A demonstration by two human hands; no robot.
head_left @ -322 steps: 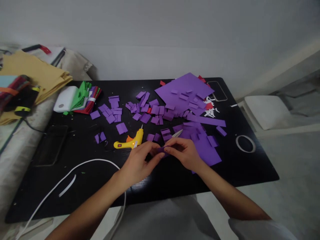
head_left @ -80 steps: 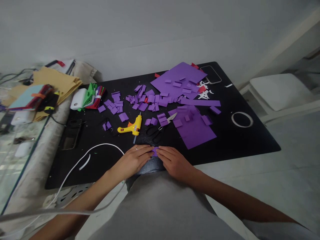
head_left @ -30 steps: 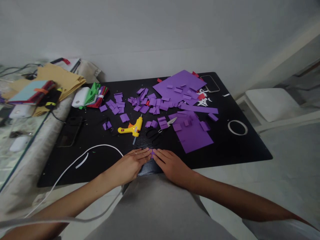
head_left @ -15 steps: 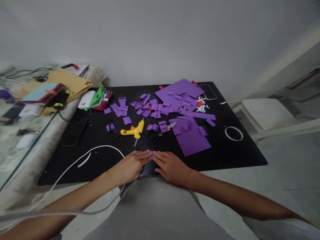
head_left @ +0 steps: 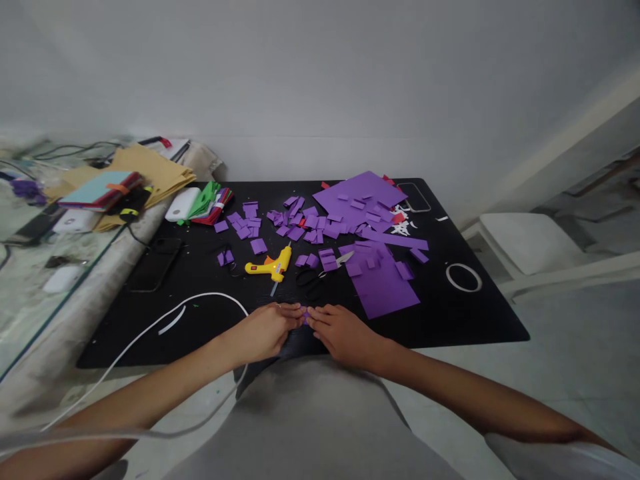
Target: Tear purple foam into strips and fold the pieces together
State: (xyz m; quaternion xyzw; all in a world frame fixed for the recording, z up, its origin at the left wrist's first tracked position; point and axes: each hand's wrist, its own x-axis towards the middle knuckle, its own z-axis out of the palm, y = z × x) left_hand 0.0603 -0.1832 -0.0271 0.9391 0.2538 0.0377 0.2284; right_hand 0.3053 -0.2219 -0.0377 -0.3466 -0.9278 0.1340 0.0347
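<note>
Between my fingertips, close to the near edge of the black table (head_left: 450,320), is a small piece of purple paper (head_left: 305,315). My left hand (head_left: 267,330) presses on it from the left with its fingers together. From the other side my right hand (head_left: 345,333) has its fingertips on the same piece, and they hide most of it. Just beyond the hands lie a yellow glue gun (head_left: 273,268) and a pair of scissors (head_left: 330,267) with dark handles. Several small folded purple paper pieces (head_left: 296,233) are scattered farther back.
Purple sheets (head_left: 390,299) lie at the right, near white scraps (head_left: 403,223) and a white ring (head_left: 464,277). On the left are a dark phone (head_left: 156,265), a white cable (head_left: 145,327) and bundled coloured paper (head_left: 207,203). A white chair (head_left: 530,243) stands beyond the table.
The view has tilted slightly, so the table's far side sits lower. Both hands stay at the purple piece; my right thumb, stretched out before, is now tucked in beneath the hand.
</note>
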